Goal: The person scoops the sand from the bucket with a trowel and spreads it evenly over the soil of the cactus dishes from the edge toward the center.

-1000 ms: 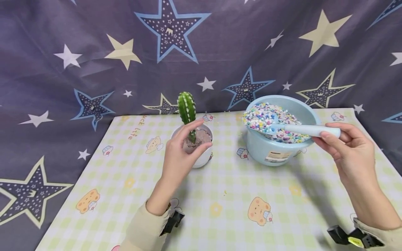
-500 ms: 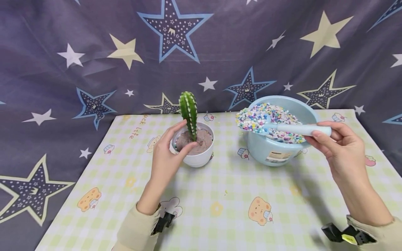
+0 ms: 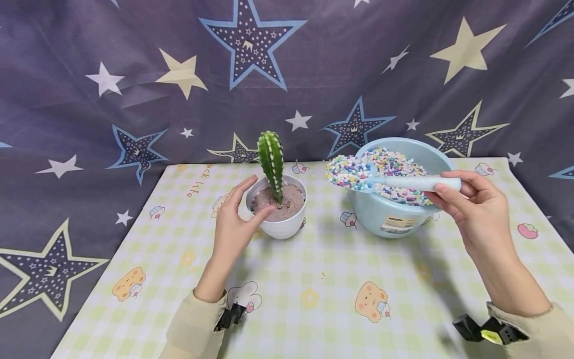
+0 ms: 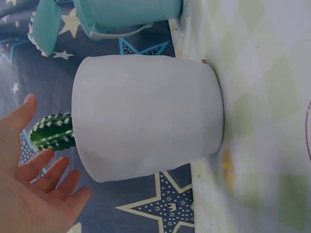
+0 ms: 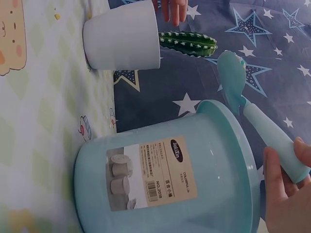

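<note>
My right hand [image 3: 484,214] pinches the pale blue handle of a small scoop [image 3: 417,183], also visible in the right wrist view. Its blade is heaped with multicoloured pebbles [image 3: 350,172] and sticks out past the left rim of a light blue bucket [image 3: 381,214]. More pebbles fill much of the bucket. At the left a green cactus [image 3: 271,162] stands in brown soil in a white pot [image 3: 284,228]. My left hand [image 3: 233,219] is at the pot's left side, fingers and thumb spread apart near the rim, holding nothing.
A checked tablecloth [image 3: 269,309] with cartoon prints covers the table. Behind it hangs a dark curtain [image 3: 314,60] patterned with stars. The bucket bears a paper label [image 5: 153,172] on its front.
The loaded scoop has moved left, from over the bucket to beyond its left rim. My left hand has drawn back left from over the pot, uncovering more of the soil.
</note>
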{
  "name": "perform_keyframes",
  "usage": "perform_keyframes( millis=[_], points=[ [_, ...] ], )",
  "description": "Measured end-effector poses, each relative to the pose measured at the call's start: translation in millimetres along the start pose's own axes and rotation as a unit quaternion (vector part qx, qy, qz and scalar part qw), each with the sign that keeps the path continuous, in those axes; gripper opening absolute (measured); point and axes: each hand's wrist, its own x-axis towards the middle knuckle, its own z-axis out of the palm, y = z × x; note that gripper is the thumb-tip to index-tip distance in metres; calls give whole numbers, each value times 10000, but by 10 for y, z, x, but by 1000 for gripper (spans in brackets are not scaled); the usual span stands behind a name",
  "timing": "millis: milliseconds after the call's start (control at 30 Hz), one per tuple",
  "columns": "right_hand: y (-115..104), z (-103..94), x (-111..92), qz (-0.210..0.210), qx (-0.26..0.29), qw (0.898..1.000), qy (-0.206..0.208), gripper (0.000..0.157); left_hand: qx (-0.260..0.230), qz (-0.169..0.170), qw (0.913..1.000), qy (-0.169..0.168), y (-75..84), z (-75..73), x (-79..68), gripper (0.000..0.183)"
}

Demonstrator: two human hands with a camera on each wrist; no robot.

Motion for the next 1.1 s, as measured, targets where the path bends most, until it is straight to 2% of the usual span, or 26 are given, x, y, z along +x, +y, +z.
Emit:
perform_keyframes(
  millis=[533, 800, 1100],
  points=[
    [49, 139, 107, 245, -24, 9993, -281, 26, -86, -766, 9954, -572, -180, 39, -51, 94],
    [55, 196, 159, 377, -17, 9985, -406, 27, 52, -957, 9922, -796, -208, 59, -76, 103],
    [45, 270, 264, 644, -146, 9965, -520, 24, 156, -1002, 9914, -821, -241, 69, -86, 104]
  ],
)
